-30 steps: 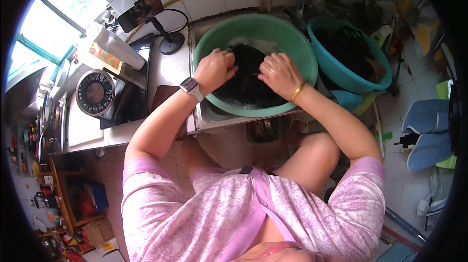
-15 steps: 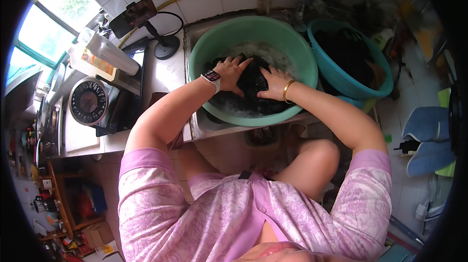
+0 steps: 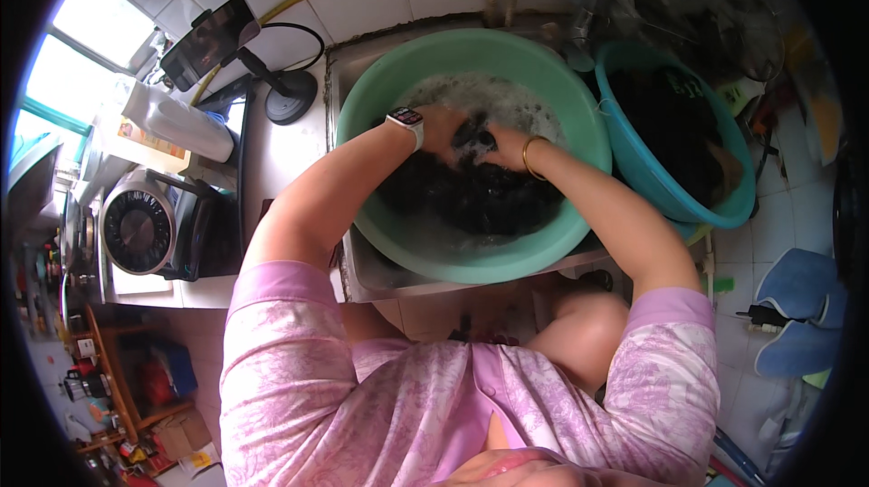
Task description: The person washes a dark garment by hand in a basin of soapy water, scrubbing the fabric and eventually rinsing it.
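A large green basin (image 3: pixel 398 252) sits in the metal sink, holding foamy water. Dark wet cloth (image 3: pixel 480 202) lies in that water, bunched toward the near side. My left hand (image 3: pixel 445 132), below a wrist watch with a white strap, grips the cloth near the middle of the basin. Close beside it, my right hand (image 3: pixel 503 145), with a gold bangle at the wrist, holds the same cloth. A small dark fold shows between the two hands. The fingertips of both hands are partly hidden by cloth and suds.
A smaller turquoise basin (image 3: pixel 625 161) full of dark clothing stands to the right of the green one. On the left counter are a phone on a stand (image 3: pixel 288 93), a white bottle (image 3: pixel 186 129) and a round-dialled appliance (image 3: pixel 140 226). A faucet (image 3: pixel 584 30) rises behind.
Both hands have gone from lying spread on the cloth to gripping it close together. More cloth now lies on the near side of the hands. The view has shifted slightly.
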Demonstrator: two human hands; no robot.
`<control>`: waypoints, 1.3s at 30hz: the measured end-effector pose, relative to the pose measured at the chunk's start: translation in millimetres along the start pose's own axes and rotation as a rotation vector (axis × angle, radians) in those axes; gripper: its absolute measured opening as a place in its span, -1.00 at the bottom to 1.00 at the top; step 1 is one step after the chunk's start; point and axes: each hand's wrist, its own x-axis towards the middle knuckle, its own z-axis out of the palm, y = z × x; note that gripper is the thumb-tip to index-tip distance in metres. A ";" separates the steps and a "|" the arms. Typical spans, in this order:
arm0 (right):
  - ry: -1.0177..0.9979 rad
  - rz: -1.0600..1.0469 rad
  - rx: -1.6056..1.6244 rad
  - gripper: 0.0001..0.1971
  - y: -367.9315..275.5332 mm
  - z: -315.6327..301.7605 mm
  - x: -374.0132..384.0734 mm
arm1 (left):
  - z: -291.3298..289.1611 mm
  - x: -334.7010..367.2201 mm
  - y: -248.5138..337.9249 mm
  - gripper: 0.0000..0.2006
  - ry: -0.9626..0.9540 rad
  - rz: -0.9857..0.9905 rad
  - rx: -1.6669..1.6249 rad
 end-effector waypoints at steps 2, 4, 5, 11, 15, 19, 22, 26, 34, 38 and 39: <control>-0.036 0.068 0.058 -0.44 -2.5 -8.0 1.7 | -6.8 -3.2 5.4 -0.16 0.028 -0.012 -0.068; -0.014 0.044 0.081 -0.43 -2.8 -11.4 2.3 | -12.1 -6.8 10.8 -0.18 0.016 -0.069 -0.065; 0.006 0.024 0.097 -0.43 -3.4 -11.1 1.2 | -14.4 -10.3 13.3 -0.19 0.010 -0.098 -0.064; 0.166 -0.047 -0.112 -0.37 -12.2 -22.9 -1.5 | -21.9 -35.3 41.1 -0.23 0.187 -0.206 0.097; 0.315 -0.014 -0.353 -0.40 -39.8 -48.8 -28.0 | -23.7 -40.9 58.8 -0.24 0.462 -0.312 0.253; 0.477 -0.080 -0.581 -0.43 -65.4 -57.4 -60.9 | -28.8 -61.2 70.1 -0.23 0.731 -0.247 0.229; 0.684 -0.212 -0.704 -0.41 -68.5 -57.1 -82.6 | -40.9 -81.3 83.0 -0.23 0.859 -0.219 0.181; 0.771 -0.336 -0.706 -0.41 -72.4 -51.4 -106.0 | -48.4 -112.4 99.1 -0.23 0.925 -0.125 0.197; 0.374 -0.291 -0.508 -0.40 -85.8 4.6 -152.3 | 1.0 -171.3 125.9 -0.30 0.563 -0.005 0.031; 0.076 0.006 -0.173 -0.56 -102.8 -16.9 -151.0 | -34.8 -162.0 132.0 -0.36 -0.097 -0.308 -0.144; 0.305 -0.045 -0.124 -0.63 -89.2 -11.1 -138.7 | -25.0 -161.5 131.0 -0.36 0.307 -0.226 0.018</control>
